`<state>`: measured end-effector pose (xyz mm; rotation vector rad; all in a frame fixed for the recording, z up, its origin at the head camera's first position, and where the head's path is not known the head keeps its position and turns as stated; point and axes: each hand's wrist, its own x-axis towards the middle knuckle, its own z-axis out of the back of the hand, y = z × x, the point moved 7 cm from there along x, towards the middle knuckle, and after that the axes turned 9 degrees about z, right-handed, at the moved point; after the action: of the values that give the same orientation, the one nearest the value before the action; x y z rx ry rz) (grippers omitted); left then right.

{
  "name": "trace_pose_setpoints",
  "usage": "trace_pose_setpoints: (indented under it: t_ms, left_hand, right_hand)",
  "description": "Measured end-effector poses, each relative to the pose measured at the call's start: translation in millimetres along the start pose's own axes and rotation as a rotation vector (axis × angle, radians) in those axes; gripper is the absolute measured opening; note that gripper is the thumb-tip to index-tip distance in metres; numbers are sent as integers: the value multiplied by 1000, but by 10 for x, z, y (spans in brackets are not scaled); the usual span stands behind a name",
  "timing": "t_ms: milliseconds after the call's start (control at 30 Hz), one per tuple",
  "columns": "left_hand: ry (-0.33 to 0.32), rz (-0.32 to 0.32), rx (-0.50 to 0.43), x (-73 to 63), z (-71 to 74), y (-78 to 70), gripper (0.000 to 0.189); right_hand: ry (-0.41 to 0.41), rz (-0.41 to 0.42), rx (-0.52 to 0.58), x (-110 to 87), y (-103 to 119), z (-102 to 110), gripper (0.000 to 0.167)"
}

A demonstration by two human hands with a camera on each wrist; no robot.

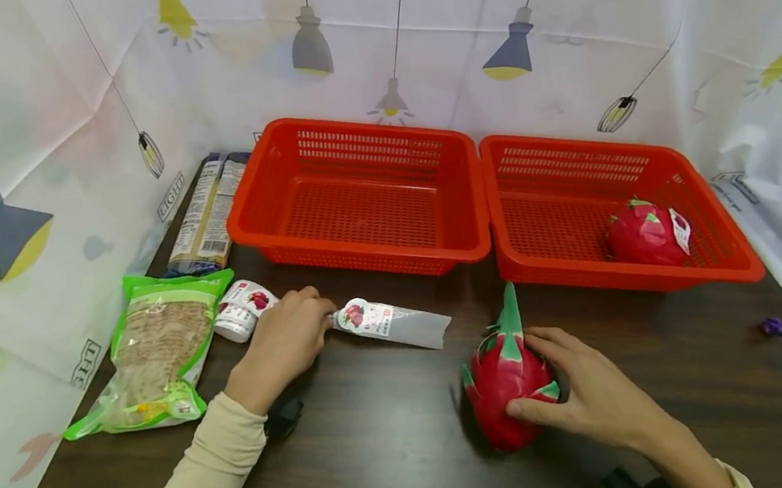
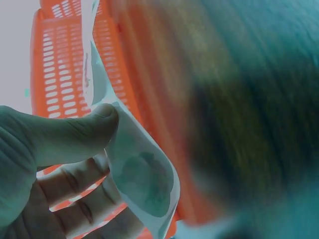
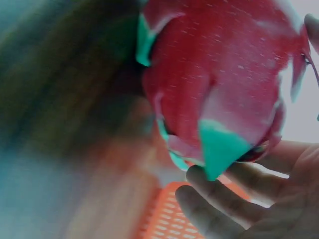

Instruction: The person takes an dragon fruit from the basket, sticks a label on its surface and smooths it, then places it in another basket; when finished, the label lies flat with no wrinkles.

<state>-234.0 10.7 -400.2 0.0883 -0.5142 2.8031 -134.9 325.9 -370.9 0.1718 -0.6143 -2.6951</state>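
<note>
Sleeve (image 1: 193, 480), cream, on the left forearm; nearest the camera.

Right hand (image 1: 584, 387): curled about one dragon fruit (image 1: 508, 392), red, green-tipped scales, the longest pointing away. The fruit appears to rest on the bench (image 1: 371, 442), right of centre. Handling note: a light, steady hold should suffice; a smooth patch between scales, clear of fingers, looks the best seat for a label.

Left hand (image 1: 288, 334): pinches a label strip (image 1: 412, 328) between thumb and fingers; one printed label (image 1: 354, 314) shows just beside them, plain backing beyond. Advised: bend the backing sharply so the label's edge lifts, and take it by the rim to spare the adhesive.

Label roll (image 1: 242, 315), left of that hand; whether joined to the strip, cannot tell.

Left basket (image 1: 363, 257), red, beyond the strip.

Right basket (image 1: 600, 279), red, alongside; contains a second dragon fruit (image 1: 642, 236), labelled, a fair guide to placement.
</note>
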Motion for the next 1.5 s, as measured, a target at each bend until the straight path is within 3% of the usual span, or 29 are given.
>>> trace_pose_setpoints:
  t_ms: [133,200,267,333,400,500,600,767,1000,1067,1167,1367,1500]
  left_hand:
    - [-24,-29,-15,-40,94,-42,12]
    - [-39,-42,-29,-63,154,-64,14]
    - [-53,-49,-43,-88,218,-83,15]
    - [-66,-54,-60,-116,276,-102,15]
    - [-79,-62,-79,-147,325,-132,16]
    - [-101,-90,-106,-193,374,-201,16]
    - [-111,-134,-127,-231,397,-291,16]
    - [-120,-177,-144,-267,441,-376,17]
    - [-140,-189,-178,-286,507,-335,14]
    - [-110,-184,-198,-276,506,-305,15]
    - [-13,-157,-258,-231,535,-237,19]
    - [151,-73,-449,-17,774,-66,22]
    - [310,-102,-482,117,756,-116,24]
  right_hand:
    - [-106,70,-47,84,168,257,72]
    - [-194,150,-52,187,329,443,62]
    - [-218,246,-46,364,536,585,53]
    - [-147,333,-21,609,748,628,46]
    - [5,383,9,882,927,557,41]
    - [251,395,42,1220,1085,341,38]
    - [395,385,61,1396,1147,153,36]
    - [409,376,115,1477,1194,28,25]
    - [371,363,177,1496,1254,-22,14]
    - [365,365,191,1496,1269,-34,11]
    - [362,382,203,1491,1297,-52,7]
    - [334,462,152,1466,1387,-36,8]
    - [312,517,110,1445,1454,-22,7]
